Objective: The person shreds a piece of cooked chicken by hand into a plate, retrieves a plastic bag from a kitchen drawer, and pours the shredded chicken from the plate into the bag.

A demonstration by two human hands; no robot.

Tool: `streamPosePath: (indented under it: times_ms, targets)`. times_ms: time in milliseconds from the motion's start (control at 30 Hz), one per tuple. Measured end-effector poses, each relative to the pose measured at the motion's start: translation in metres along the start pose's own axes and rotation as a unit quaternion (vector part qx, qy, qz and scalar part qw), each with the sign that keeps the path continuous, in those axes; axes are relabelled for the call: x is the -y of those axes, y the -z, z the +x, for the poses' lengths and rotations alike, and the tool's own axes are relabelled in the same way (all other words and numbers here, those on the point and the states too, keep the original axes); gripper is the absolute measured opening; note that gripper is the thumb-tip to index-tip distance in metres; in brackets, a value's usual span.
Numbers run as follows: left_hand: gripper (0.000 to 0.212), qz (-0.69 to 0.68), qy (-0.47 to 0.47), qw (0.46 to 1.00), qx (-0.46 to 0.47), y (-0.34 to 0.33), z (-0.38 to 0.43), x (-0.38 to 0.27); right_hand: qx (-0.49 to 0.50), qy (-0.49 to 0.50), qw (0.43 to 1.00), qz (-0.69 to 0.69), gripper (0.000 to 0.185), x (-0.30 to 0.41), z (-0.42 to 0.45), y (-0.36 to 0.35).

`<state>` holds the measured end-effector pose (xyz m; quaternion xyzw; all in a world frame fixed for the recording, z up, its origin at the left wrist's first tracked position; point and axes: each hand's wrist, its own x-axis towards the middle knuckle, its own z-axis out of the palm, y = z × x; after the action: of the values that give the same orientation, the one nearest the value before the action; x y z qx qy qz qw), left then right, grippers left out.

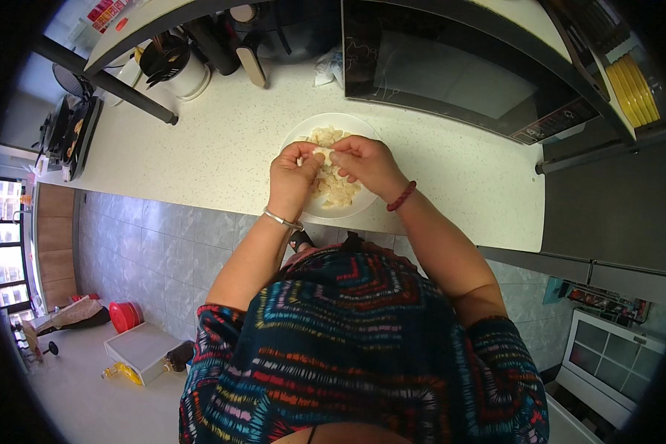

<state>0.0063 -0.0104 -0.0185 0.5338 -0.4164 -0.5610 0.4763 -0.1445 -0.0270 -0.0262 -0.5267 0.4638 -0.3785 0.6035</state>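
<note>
Both my hands meet over a round white plate point(361, 212) on the speckled countertop. Pinched between the fingertips of my left hand point(296, 176) and my right hand point(369, 166) is a pale, whitish piece of food point(324, 155). Below them, small torn, cream-coloured food pieces point(337, 191) cover the middle of the plate; more show beyond my fingers. What the food is, I cannot tell. My left wrist wears a silver bangle, my right a dark red braided bracelet.
A black microwave oven point(449, 77) stands at the back right of the counter point(211, 150). Behind the plate is an air fryer point(288, 33) with its handle jutting forward. A white utensil holder point(186, 80) and an open electric griddle point(77, 136) holding food are leftward. Shelf legs reach the counter.
</note>
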Motion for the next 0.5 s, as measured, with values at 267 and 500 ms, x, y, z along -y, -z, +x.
streamPosePath:
  times_ms: [267,500]
  targets:
    - [0.015,0.318,-0.186,0.927,0.071,0.010,0.009,0.012,-0.029,0.155,0.975,-0.157,0.007,0.001,-0.002,-0.002]
    - [0.012,0.391,-0.197,0.886,0.151,0.014,0.006,-0.005,0.035,0.129,0.983,-0.123,0.004,0.002,0.000,0.003]
